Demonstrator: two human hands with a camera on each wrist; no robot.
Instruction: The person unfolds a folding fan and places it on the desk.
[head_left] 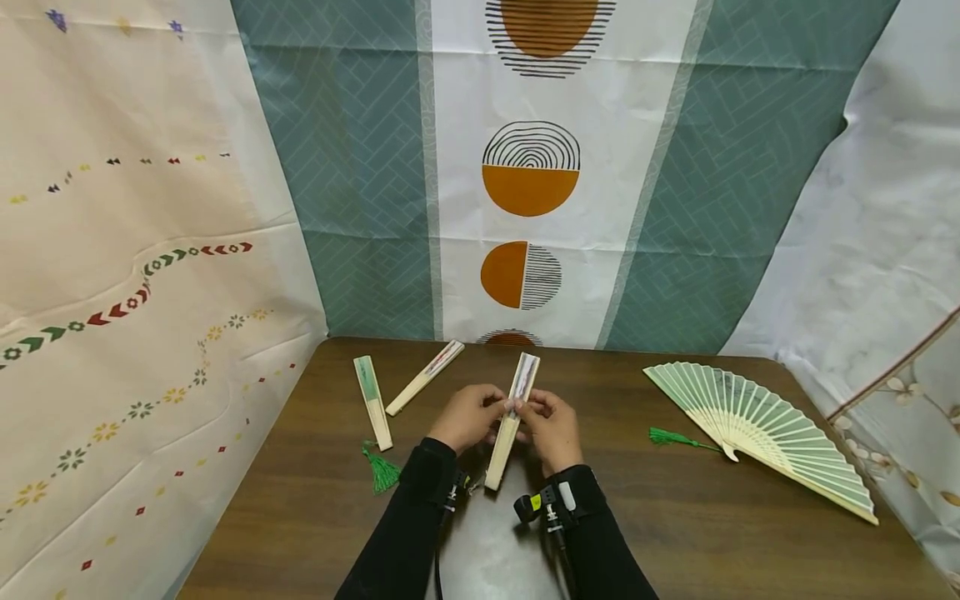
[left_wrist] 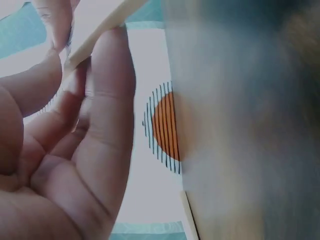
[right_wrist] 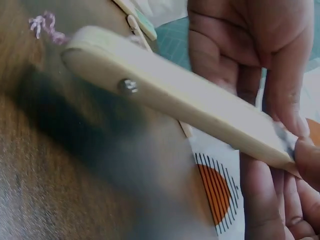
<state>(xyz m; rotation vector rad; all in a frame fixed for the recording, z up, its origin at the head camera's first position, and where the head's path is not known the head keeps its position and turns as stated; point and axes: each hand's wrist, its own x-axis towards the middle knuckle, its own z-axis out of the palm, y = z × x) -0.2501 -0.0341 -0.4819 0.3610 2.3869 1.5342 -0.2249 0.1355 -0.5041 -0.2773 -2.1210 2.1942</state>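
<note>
Held fan (head_left: 500, 454): folded, in both hands, mid-surface, tilted with its printed end up and to the right. Left hand (head_left: 467, 417) pinches its left side around mid-length, thumb and fingers on it. Right hand (head_left: 556, 429) does the same from the right. Fingers nearly meet across the fan and cover part of its middle. Pale rivet end sticks out below the fingers, with a rivet (right_wrist: 128, 86) and pink cord (right_wrist: 48, 28) at the tip. Can't tell if that end touches the surface (head_left: 300, 517).

Around, left to right: green fan (head_left: 372, 402), folded, flat; its tassel (head_left: 383, 472) lies just beside the left sleeve (head_left: 401, 525). Second folded fan (head_left: 425, 378), red print, angled just beyond the left hand, closest obstacle. Far right, spread fan (head_left: 772, 433), well apart from the right hand, green tassel (head_left: 672, 436) pointing left.
</note>
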